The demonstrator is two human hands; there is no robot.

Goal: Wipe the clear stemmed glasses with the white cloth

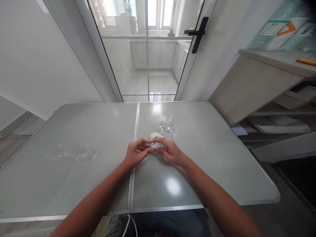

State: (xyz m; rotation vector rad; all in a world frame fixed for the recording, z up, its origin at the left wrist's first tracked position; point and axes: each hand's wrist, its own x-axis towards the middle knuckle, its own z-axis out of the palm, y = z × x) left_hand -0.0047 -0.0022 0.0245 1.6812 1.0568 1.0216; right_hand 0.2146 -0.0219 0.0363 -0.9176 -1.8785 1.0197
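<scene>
On the glossy grey table [98, 187], the left hand [136, 152] and right hand [173, 152] pinch in their fingertips a crumpled white cloth [156, 135] against what seems clear glass [154, 146], apparently wiping, the next move calling for gentle turning.

A white-framed glass door [148, 65] with a black lever handle [199, 33] is rising behind the gray table [209, 138], whose metal-trimmed top is catching bright reflections. Daylight is entering through windows [153, 13] in the room beyond, where white cabinets [153, 54] are lining a pale floor [160, 82]. A wood-toned shelf unit [266, 79] is standing at the right; a white wall [37, 59] is filling the left.
</scene>
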